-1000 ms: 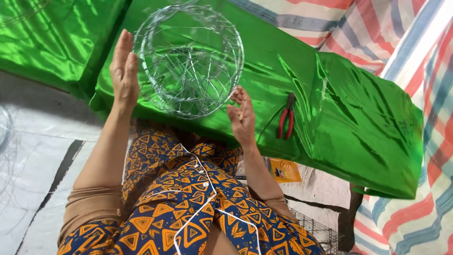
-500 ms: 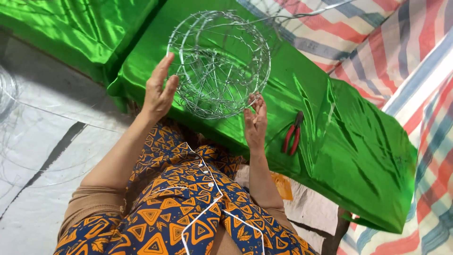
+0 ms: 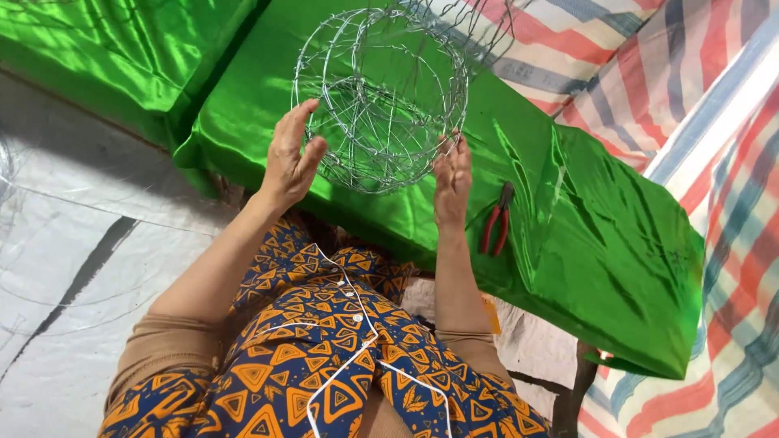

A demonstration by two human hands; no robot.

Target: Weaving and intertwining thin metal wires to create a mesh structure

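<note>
Closest in, the patterned dress point(image 3: 324, 357) in blue and orange fills the bottom of the view, both forearms reaching up out of it. Left hand point(image 3: 290, 158) now, fingers spread and curled, cupping the left flank of the wire basket point(image 3: 380, 97); right hand point(image 3: 451, 180) flat and upright, palm pressed to its lower right rim, fingers together. Neither grip pinches a single strand, they simply cradle it between them. The basket sits tilted on the green satin point(image 3: 568, 195) that drapes the table, its open mouth tipped up and away from the person, rounded bottom towards the hands; it is about as wide as deep, so no real long axis, only that mouth-to-bottom line leaning away. To handle this well, I'd say keep the palms opposite each other and the pressure light, since thin wire looks ready to bend. Just right of the right hand, red pliers point(image 3: 496, 221) lie on the satin, jaws pointing away. Beyond, a striped tarp point(image 3: 690, 89).
</note>
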